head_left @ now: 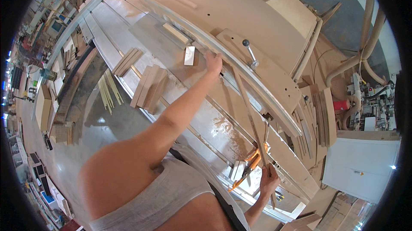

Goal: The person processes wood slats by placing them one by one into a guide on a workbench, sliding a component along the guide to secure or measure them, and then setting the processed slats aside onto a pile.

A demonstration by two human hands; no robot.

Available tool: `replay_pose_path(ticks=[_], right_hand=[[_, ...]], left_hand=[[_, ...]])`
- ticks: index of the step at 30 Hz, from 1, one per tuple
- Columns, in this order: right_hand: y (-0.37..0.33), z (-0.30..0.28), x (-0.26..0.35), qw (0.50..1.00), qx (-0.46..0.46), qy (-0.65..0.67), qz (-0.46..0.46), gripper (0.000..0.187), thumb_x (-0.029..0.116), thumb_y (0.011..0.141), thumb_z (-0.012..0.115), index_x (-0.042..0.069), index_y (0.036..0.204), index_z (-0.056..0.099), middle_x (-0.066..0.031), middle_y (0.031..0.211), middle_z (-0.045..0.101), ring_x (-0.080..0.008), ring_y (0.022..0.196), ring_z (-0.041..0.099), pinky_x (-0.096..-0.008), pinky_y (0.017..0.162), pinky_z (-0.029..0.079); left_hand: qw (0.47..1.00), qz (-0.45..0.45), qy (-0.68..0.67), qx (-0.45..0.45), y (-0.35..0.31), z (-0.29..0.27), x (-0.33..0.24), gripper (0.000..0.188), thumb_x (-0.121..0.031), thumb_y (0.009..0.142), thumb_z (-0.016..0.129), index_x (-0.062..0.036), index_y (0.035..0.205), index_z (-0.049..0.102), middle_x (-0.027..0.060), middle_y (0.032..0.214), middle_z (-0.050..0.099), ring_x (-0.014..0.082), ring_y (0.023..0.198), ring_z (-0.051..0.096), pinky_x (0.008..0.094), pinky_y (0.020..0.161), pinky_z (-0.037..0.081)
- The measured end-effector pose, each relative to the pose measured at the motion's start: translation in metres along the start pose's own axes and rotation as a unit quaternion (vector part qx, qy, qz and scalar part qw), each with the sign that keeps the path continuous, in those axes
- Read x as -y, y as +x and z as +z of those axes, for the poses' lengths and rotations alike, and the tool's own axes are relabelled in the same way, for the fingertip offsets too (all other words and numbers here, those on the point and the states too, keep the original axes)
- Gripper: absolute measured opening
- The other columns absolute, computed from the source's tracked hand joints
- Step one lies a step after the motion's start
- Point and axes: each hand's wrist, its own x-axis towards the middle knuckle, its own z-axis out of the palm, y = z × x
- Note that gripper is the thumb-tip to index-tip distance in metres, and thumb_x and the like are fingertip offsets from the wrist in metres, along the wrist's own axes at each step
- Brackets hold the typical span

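My left hand (213,62) reaches far over the metal saw table (201,115), its fingers curled close to the long fence (257,89). A small dark tip shows just below it, but what the fingers hold is hidden. Near the table's lower right end, my right hand (269,181) is closed on a long thin wooden strip (249,104), which slants up toward the fence. Orange-handled tools (253,159) lie just left of the right hand. A short pale block (189,55) sits left of my left hand, with a longer wooden piece (175,33) beyond it.
Stacked wooden boards (150,86) and smaller slats (127,61) rest on the table's left side. A lever with a dark knob (250,53) stands beyond the fence. Further right are leaning boards (324,117), a white cabinet (360,166) and hoses (343,70). Sawdust covers several surfaces.
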Motion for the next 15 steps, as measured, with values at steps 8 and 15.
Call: replay_pose_path(ticks=[8,15], right_hand=[[0.046,-0.007,-0.003,0.994,-0.026,-0.034,-0.099,0.019,0.021,0.086,0.072,0.011,0.102,0.074,-0.0161,0.083,0.072,-0.0345,0.076,0.071,-0.0423,0.068,0.055],[0.092,-0.005,0.02,0.989,-0.014,-0.079,-0.123,0.027,0.025,0.085,0.072,0.012,0.108,0.074,-0.0153,0.09,0.073,-0.0344,0.082,0.072,-0.0427,0.071,0.056]], left_hand=[[0.986,-0.144,-0.071,0.047,0.017,-0.027,-0.008,0.069,-0.048,0.105,0.04,0.0029,0.15,0.029,0.0224,0.152,0.04,0.0342,0.138,0.042,0.0428,0.113,0.034],[0.976,-0.164,-0.099,0.106,0.033,-0.035,0.001,0.076,-0.056,0.104,0.037,0.0004,0.154,0.024,0.021,0.157,0.034,0.0326,0.144,0.035,0.0441,0.116,0.03]])
